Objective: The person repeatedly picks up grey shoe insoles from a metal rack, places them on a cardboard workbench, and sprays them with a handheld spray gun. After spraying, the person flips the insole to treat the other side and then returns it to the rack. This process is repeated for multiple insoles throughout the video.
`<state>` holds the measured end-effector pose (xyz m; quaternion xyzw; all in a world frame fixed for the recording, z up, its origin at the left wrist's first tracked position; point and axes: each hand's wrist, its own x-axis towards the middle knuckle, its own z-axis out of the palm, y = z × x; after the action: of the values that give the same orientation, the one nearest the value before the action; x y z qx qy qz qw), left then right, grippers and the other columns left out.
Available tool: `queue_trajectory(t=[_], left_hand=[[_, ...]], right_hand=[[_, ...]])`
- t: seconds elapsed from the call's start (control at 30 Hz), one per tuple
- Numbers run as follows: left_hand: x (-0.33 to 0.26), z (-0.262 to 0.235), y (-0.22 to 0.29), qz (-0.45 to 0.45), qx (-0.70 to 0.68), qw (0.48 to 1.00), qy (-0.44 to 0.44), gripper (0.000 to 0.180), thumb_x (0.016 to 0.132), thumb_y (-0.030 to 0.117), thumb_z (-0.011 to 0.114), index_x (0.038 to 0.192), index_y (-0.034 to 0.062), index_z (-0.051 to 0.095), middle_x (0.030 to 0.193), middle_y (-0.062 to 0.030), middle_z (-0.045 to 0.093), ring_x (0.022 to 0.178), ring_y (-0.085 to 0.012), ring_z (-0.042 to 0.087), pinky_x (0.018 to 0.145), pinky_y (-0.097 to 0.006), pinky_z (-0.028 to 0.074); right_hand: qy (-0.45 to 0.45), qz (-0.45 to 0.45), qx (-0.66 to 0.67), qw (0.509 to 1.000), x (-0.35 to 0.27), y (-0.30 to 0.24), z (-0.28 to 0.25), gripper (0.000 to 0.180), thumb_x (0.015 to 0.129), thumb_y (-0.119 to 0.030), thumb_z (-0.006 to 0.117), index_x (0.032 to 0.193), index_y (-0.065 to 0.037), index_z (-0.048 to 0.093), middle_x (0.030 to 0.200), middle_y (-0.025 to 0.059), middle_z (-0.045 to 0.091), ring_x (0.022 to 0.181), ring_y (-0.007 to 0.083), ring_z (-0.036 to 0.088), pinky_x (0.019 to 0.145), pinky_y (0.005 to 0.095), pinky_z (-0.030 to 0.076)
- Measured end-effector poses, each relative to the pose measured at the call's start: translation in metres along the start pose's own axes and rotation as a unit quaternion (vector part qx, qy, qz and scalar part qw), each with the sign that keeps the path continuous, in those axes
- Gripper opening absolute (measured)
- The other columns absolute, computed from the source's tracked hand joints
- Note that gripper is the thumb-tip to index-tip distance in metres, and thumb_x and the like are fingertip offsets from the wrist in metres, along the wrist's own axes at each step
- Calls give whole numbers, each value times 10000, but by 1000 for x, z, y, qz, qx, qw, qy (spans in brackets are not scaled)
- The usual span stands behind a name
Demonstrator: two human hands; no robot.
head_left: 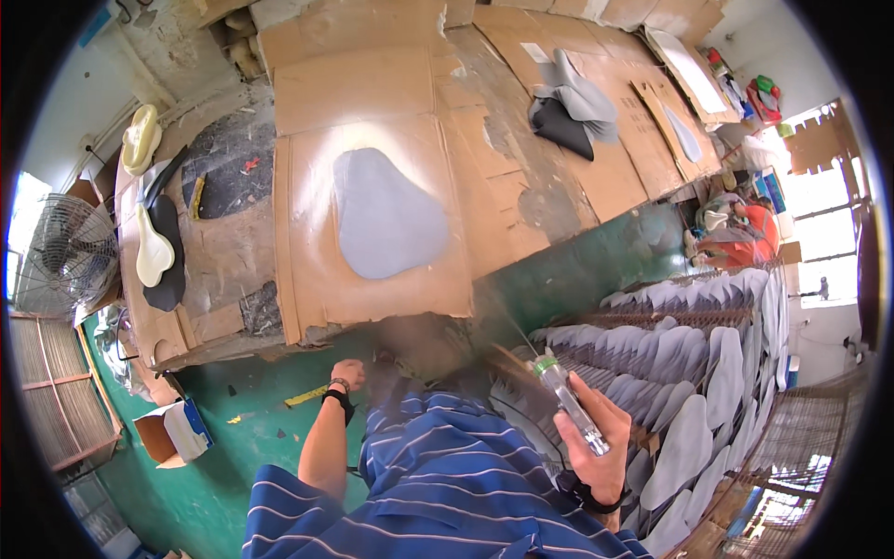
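My right hand (596,443) is closed around a spray gun (570,402) with a silvery, partly clear body and a green ring near its tip. A faint streak leaves the tip toward the table. Down beside my body, my left hand (347,374) hangs apart from the table with its fingers curled; nothing shows in it. On the cardboard-covered table (372,88) ahead lies a flat grey saddle-shaped piece (391,219). A pale, whitish halo marks the cardboard (307,270) around this piece.
Racks of grey saddle-shaped pieces (680,429) stand close on my right. On the table's left are a cream saddle shell (154,247) and a yellow one (141,140); grey and black sheets (573,107) lie on its right. A fan (70,247) stands far left. Another person (750,233) is at right.
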<state>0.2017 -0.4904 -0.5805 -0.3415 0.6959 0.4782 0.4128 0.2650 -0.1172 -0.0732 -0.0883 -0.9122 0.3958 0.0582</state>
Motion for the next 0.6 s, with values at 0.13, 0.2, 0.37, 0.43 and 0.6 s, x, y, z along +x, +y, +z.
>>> queue_trajectory(t=[0.13, 0.2, 0.37, 0.43, 0.6], left_hand=[[-8, 1, -10, -27, 36, 999, 3, 268, 924, 239, 640, 1125, 93, 739, 915, -63, 750, 798, -213, 740, 662, -403, 611], [-6, 2, -13, -27, 71, 997, -12, 261, 919, 236, 640, 1110, 91, 744, 902, -57, 751, 793, -209, 740, 655, -399, 611], [-6, 5, -13, -22, 50, 999, -2, 296, 961, 260, 657, 1202, 98, 717, 994, -68, 741, 861, -222, 734, 726, -447, 613], [-4, 5, -9, -11, 33, 999, -3, 301, 970, 256, 646, 1223, 104, 705, 997, -69, 737, 854, -214, 728, 742, -446, 609], [2, -2, -11, 4, 6, 1000, -9, 317, 971, 252, 637, 1246, 101, 688, 1003, -77, 737, 859, -220, 730, 732, -447, 608]], right_hand=[[-60, 43, 7, 997, -22, 0, -14, 539, 772, 62, 747, 1300, 35, 647, 945, 192, 706, 763, 331, 700, 702, 344, 540], [-101, 32, 21, 994, -24, -3, -14, 577, 746, 65, 736, 1314, 11, 648, 930, 190, 698, 752, 353, 686, 695, 351, 539], [-153, -24, 57, 986, -9, -7, 5, 691, 669, 63, 666, 1357, 19, 614, 924, 192, 680, 751, 363, 668, 691, 365, 536], [-133, -57, 43, 989, 2, -8, 12, 693, 669, 55, 657, 1359, 26, 608, 926, 195, 677, 749, 365, 663, 690, 365, 535], [-45, -71, 55, 995, 24, -9, 29, 518, 779, 68, 748, 1287, 49, 650, 938, 176, 710, 768, 267, 694, 706, 326, 532]])
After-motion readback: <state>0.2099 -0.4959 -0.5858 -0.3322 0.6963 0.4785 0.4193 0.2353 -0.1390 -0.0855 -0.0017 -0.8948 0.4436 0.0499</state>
